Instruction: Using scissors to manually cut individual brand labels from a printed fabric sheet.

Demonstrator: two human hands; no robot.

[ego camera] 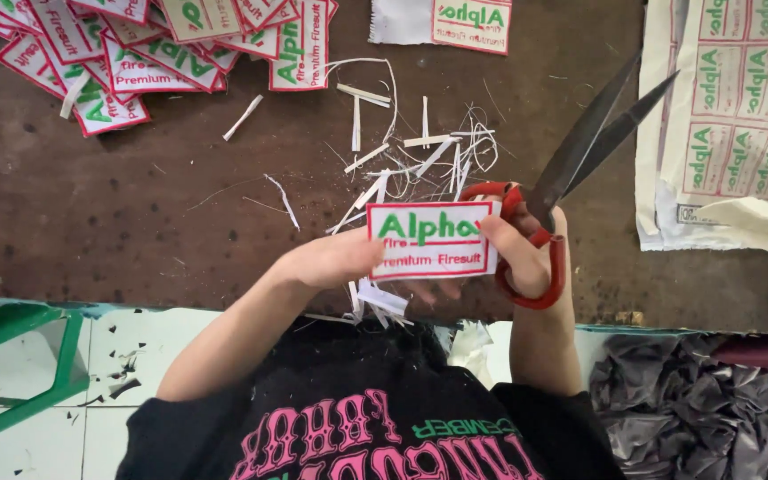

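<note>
Above the dark brown surface [135, 213], both hands pinch a white rectangular cloth patch with red border [433, 240] — the left hand [331, 260] closes its fingers on the patch's edge, the right hand [526, 253] also grips red-handled scissors [562, 178], blades parted; a slip might nick the border or a fingertip.

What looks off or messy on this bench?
White trimmings lie scattered over the brown table, and bits have fallen on the floor. Otherwise nothing odd: left hand holds a patch, right hand holds red scissors.

The patch [433, 240] is woven cloth, matt. The scissors [571, 169] have dull metal blades and glossy red plastic handles. The desk [135, 213] is rough, brown.
</note>
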